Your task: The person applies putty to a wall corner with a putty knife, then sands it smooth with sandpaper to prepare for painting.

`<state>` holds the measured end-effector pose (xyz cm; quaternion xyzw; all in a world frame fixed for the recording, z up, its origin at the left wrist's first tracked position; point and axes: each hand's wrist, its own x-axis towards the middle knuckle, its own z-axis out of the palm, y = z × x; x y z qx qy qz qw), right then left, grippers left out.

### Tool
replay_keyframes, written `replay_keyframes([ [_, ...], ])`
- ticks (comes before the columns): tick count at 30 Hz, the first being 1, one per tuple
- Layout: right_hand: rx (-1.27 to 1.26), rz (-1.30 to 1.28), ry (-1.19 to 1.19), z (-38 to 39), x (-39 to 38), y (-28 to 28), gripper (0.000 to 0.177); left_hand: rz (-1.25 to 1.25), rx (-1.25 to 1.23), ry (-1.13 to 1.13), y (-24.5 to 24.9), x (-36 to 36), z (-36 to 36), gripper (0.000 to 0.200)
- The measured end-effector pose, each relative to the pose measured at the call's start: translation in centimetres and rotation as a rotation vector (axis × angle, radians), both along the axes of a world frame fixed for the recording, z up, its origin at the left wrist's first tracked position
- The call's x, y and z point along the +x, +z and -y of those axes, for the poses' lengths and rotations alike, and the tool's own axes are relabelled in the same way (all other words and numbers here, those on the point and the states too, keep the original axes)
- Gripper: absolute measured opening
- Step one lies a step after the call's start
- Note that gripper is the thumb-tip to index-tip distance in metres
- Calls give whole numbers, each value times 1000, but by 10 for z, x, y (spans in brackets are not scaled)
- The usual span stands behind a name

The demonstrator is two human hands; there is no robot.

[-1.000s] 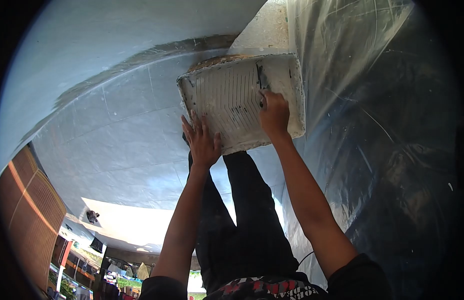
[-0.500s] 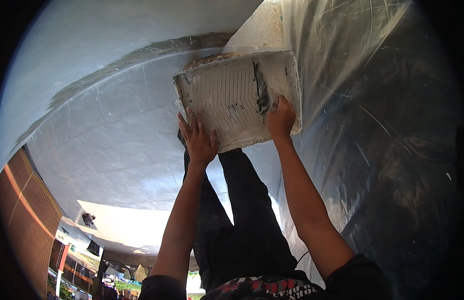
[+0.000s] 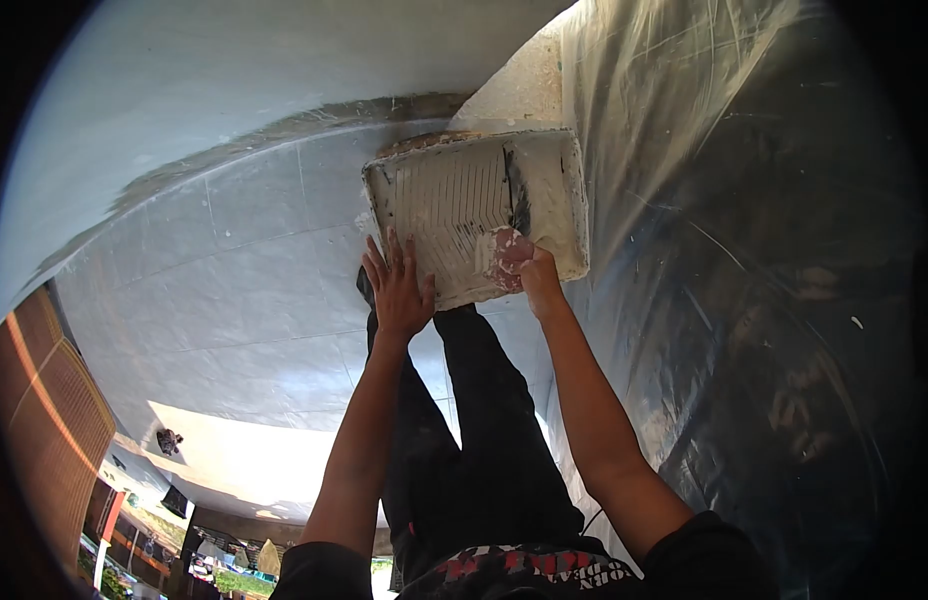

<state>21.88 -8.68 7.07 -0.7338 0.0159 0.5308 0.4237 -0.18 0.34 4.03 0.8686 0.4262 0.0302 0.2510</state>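
Observation:
A paint tray (image 3: 439,200), ribbed on its left part and coated with whitish paint, lies on the floor just beyond my feet. My left hand (image 3: 399,295) rests at its near left edge with the fingers spread. Closed around a flat reddish tool (image 3: 509,255) smeared with white paint, my right hand (image 3: 539,280) is over the near right part of the tray. The tool's broad end points left across the lower ribs, and its grip is hidden in my fingers. Dark streaks mark the tray where the ribs meet the deeper right side.
Clear plastic sheeting (image 3: 744,300) hangs along the right side. Grey floor (image 3: 234,270) stretches left, with a pale curved wall (image 3: 284,60) beyond the tray. At the far left is a brown slatted panel (image 3: 54,400); a small dark object (image 3: 170,441) lies nearby.
My right hand has drawn back toward me and slightly left, bringing the reddish tool into sight over the ribs. The left hand keeps its place at the tray's edge.

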Motion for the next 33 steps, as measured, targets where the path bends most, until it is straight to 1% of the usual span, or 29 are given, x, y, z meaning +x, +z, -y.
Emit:
replay_keyframes([
  [1, 20, 5, 2, 0, 4, 7, 39, -33, -19, -32, 8, -2, -1, 69],
  [3, 145, -247, -155, 0, 6, 25, 43, -20, -6, -29, 28, -5, -4, 71],
  [4, 173, -240, -153, -4, 6, 34, 43, -7, -24, -15, 38, -6, -7, 72],
  [6, 300, -361, -250, -16, 3, 56, 46, 55, -25, 28, 61, -6, -16, 72],
  [10, 457, -364, -275, -55, -6, 133, 44, 167, 36, 75, 119, -3, -41, 72],
  [13, 628, -363, -290, -80, -6, 188, 45, 281, 138, 91, 171, 5, -73, 73],
  [15, 766, -342, -313, -97, -7, 224, 45, 346, 234, 76, 210, 10, -99, 74],
  [17, 886, -275, -258, -118, -4, 273, 46, 481, 355, 62, 256, 19, -130, 75],
  [19, 1029, -170, -188, -141, -2, 349, 46, 557, 477, 24, 314, 28, -168, 75],
  [20, 1085, -70, -152, -152, 2, 386, 46, 617, 578, 16, 346, 34, -188, 74],
  [21, 1185, 50, -115, -170, 7, 444, 46, 700, 719, -4, 402, 40, -218, 74],
  [22, 1206, 153, -116, -179, 7, 475, 43, 757, 810, -12, 431, 43, -234, 73],
  [23, 1221, 253, -123, -184, 5, 509, 40, 777, 846, -20, 463, 44, -246, 73],
  [25, 1314, 434, -122, -191, -7, 583, 36, 890, 1038, -46, 524, 46, -268, 72],
  [26, 1398, 609, -126, -196, -9, 611, 37, 903, 1061, -54, 553, 45, -275, 72],
  [27, 1349, 717, -108, -197, -15, 644, 39, 939, 1127, -49, 582, 44, -281, 70],
  [28, 1465, 789, -84, -200, -21, 673, 40, 976, 1191, -44, 607, 43, -288, 69],
  [29, 1536, 870, -82, -206, -25, 697, 37, 990, 1208, -52, 629, 41, -295, 69],
  [30, 1606, 953, -78, -212, -28, 718, 33, 990, 1277, -45, 649, 39, -303, 68],
  [31, 1625, 966, -80, -219, -31, 737, 33, 990, 1346, -34, 668, 35, -308, 67],
  [33, 1512, 1280, 3, -230, -38, 770, 32, 968, 1398, -13, 689, 26, -318, 66],
])
